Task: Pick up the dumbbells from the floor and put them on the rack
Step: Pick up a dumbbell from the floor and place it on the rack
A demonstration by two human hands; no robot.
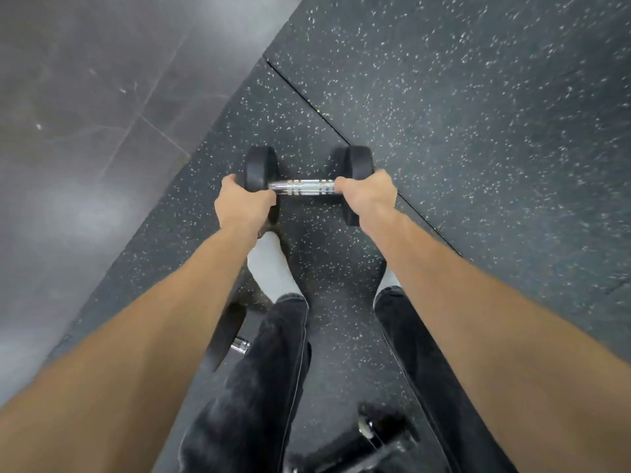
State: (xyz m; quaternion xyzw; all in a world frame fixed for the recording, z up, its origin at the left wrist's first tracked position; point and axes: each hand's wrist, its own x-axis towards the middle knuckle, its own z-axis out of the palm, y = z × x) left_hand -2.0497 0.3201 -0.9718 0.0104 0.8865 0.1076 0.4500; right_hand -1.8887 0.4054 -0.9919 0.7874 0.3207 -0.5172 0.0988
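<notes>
A black dumbbell with a chrome handle point(302, 187) is out in front of my feet, over the speckled rubber floor. My left hand point(244, 199) grips its left black head. My right hand point(368, 191) is wrapped around the right end of the handle, against the right head point(356, 162). A second dumbbell point(235, 336) lies on the floor behind my left leg, mostly hidden by my forearm. Part of a third dumbbell point(379, 435) shows at the bottom between my legs. No rack is in view.
My feet in white socks point(273, 268) and black trousers stand on the black speckled rubber mat point(478, 114). The mat's edge runs diagonally to a grey tiled floor point(75, 131) on the left. A seam in the mat crosses behind the dumbbell.
</notes>
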